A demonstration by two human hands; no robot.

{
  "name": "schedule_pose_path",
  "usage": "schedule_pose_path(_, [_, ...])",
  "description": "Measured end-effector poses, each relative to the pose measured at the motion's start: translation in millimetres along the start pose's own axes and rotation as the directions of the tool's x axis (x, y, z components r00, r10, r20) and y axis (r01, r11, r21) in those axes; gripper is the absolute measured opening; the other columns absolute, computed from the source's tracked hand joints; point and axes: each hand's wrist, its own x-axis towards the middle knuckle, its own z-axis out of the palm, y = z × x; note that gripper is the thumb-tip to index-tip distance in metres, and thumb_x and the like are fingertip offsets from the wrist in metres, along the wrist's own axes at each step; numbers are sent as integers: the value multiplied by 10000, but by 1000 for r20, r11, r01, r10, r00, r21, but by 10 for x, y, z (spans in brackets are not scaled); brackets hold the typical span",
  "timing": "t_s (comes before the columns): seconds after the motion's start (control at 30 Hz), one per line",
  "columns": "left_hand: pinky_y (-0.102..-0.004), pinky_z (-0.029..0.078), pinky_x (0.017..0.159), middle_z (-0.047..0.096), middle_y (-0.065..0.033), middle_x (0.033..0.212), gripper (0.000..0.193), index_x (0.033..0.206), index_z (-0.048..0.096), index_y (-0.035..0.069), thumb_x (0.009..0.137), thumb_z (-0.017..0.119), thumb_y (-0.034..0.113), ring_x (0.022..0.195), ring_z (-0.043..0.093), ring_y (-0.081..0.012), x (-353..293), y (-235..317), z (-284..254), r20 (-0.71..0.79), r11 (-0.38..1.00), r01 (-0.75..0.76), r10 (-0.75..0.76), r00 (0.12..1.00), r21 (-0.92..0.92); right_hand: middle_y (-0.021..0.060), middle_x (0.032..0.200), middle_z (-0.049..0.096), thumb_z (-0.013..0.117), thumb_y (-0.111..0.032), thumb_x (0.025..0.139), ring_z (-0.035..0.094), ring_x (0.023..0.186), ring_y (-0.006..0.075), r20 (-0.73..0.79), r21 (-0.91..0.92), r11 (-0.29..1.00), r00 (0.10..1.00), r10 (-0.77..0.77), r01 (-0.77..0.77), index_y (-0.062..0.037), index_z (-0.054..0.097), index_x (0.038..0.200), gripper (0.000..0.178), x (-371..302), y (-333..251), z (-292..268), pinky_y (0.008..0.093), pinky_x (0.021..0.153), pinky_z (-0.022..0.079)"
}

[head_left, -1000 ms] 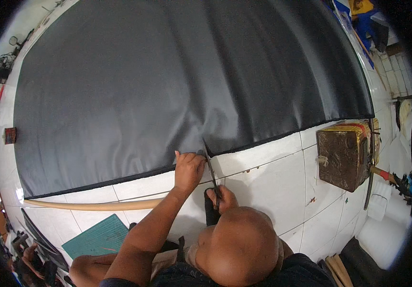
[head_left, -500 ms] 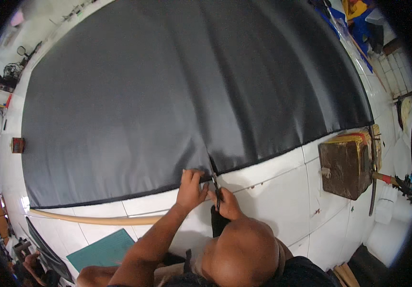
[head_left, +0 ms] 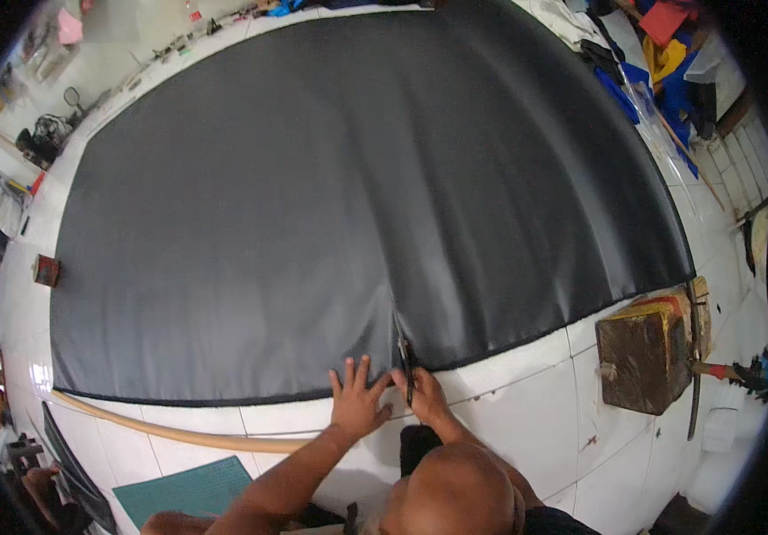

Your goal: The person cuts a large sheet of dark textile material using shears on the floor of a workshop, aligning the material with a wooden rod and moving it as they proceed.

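Note:
A large black sheet of smooth, leather-like material (head_left: 223, 223) spreads over the white tiled floor, its near edge running in front of my hands. My right hand (head_left: 427, 398) grips dark-handled scissors (head_left: 404, 352), whose blades point away from me into the sheet at a slit from the near edge. Just left of the scissors, my left hand (head_left: 360, 401) lies flat with its fingers spread, the fingertips on the sheet near its edge. Soft folds run through the sheet beyond the blades.
At the right, a worn brown block (head_left: 641, 361) stands by the sheet's corner with a dark rod beside it. A small box (head_left: 46, 270) is at the left edge. A pale curved strip (head_left: 197, 437) and a green cutting mat (head_left: 183, 490) lie near left.
My left hand has gone from bent fingers at the sheet's edge to lying flat with fingers spread. The scissors remain in my right hand at the slit. The view has shifted.

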Motion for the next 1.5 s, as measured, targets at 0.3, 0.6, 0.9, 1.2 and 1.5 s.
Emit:
schedule_pose_path(0.3, [-738, 173, 1051, 219, -246, 1541, 787, 1461, 389, 267, 765, 731, 397, 1411, 177, -511, 4, 29, 16, -13, 999, -41, 40, 999, -13, 214, 712, 614, 620, -553, 888, 621, 691, 345, 0, -77, 996, 999, 42, -42, 20, 578, 782, 583, 216, -64, 37, 449, 660, 467])
schedule_pose_path(0.6, [-741, 160, 1051, 233, -245, 1533, 671, 1401, 462, 238, 795, 711, 383, 1400, 196, -517, 19, -15, 55, -57, 998, -53, 51, 997, -30, 27, 579, 516, 597, -504, 933, 505, 520, 144, 258, 183, 955, 949, 182, -233, -62, 544, 704, 501, -33, -527, -233, 323, 533, 416])
schedule_pose_path(0.9, [-683, 257, 1056, 595, -113, 1216, 237, 1036, 668, 125, 813, 692, 198, 1217, 500, -346, 196, 49, 192, -321, 997, -61, 45, 946, -42, 9, 602, 514, 605, -477, 940, 516, 529, 125, 281, 30, 972, 935, 216, -234, -66, 482, 757, 467, -425, -294, -570, 298, 526, 427])
schedule_pose_path(1.2, [-530, 393, 1012, 644, -104, 871, 154, 863, 585, 35, 828, 712, 115, 878, 614, -310, 227, -54, -61, -309, 803, -125, -76, 948, -582, 11, 607, 504, 555, -493, 962, 515, 540, 130, 246, 220, 961, 963, 114, -170, -67, 490, 777, 469, -495, -107, -528, 297, 544, 424])
schedule_pose_path(1.5, [-320, 458, 737, 614, -133, 908, 147, 912, 557, -7, 865, 660, 87, 795, 564, -239, 170, -214, 1, -333, 585, -134, -246, 910, -800, 15, 645, 495, 553, -440, 978, 501, 576, 121, 395, 327, 904, 909, 135, -276, -60, 529, 912, 386, -366, -199, -456, 283, 560, 433])
